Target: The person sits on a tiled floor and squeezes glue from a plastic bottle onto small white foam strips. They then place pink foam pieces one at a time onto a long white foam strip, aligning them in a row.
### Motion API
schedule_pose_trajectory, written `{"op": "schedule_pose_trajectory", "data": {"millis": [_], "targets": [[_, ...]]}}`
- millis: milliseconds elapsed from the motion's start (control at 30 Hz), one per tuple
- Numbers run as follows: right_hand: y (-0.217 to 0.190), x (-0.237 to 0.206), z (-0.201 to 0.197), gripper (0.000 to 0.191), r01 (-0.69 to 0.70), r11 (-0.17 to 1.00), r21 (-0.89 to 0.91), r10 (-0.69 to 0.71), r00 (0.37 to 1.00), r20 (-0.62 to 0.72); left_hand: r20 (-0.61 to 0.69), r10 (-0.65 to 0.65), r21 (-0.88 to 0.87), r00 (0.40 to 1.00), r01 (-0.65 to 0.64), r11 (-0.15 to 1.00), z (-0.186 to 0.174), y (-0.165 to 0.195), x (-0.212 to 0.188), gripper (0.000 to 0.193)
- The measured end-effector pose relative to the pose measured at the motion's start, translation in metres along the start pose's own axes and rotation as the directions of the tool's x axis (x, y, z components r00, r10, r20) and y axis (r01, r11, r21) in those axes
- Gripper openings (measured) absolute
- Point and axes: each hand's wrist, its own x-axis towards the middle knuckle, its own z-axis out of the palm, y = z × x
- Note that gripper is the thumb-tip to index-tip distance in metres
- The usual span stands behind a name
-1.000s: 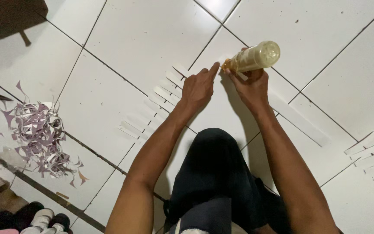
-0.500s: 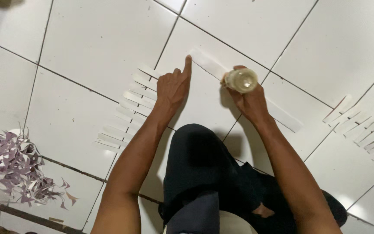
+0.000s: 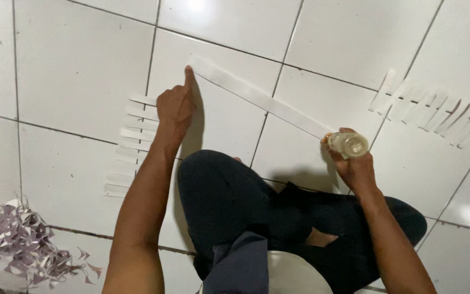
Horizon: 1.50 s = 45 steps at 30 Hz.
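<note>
Pinning long white paper strip (image 3: 262, 98) with left hand (image 3: 175, 106) forefinger; right hand (image 3: 354, 166) fingers grip clear bottle (image 3: 348, 144).

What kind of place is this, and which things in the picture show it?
Probably the floor of a room indoors, used for paper craft. The person sits on glossy white floor tiles; cut white paper strips lie in rows, a long paper strip lies in front, and a pile of paper scraps lies nearby.

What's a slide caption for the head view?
Left hand pins long white paper strip; right hand tips clear glue bottle onto it.
</note>
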Motion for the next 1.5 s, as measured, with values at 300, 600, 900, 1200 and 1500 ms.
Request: {"op": "schedule_pose_trajectory", "data": {"millis": [300, 600, 900, 1200, 1500], "targets": [[0.002, 0.006, 0.022, 0.062, 0.172, 0.885, 0.433, -0.046, 0.957, -0.287, 0.049, -0.054, 0.083, 0.997, 0.049, 0.995, -0.010, 0.008, 0.002, 0.074], [0.046, -0.033, -0.007, 0.040, 0.188, 0.889, 0.418, -0.062, 0.953, -0.296, -0.107, 0.096, 0.027, 0.990, -0.094, 0.995, -0.009, 0.004, -0.002, 0.077], [-0.090, 0.082, 0.012, 0.059, 0.250, 0.802, 0.543, -0.174, 0.967, -0.189, 0.023, 0.128, -0.023, 0.992, -0.127, 0.992, -0.006, 0.037, 0.000, 0.086], [-0.182, 0.143, 0.058, 0.052, 0.230, 0.916, 0.328, -0.282, 0.951, 0.122, 0.106, 0.081, -0.017, 0.991, -0.080, 0.997, -0.011, 0.050, 0.001, 0.085], [-0.037, 0.036, 0.022, 0.062, 0.082, 0.959, 0.273, -0.122, 0.984, 0.132, 0.092, 0.057, -0.027, 0.994, -0.055, 0.998, -0.004, 0.043, 0.004, 0.080]]}}
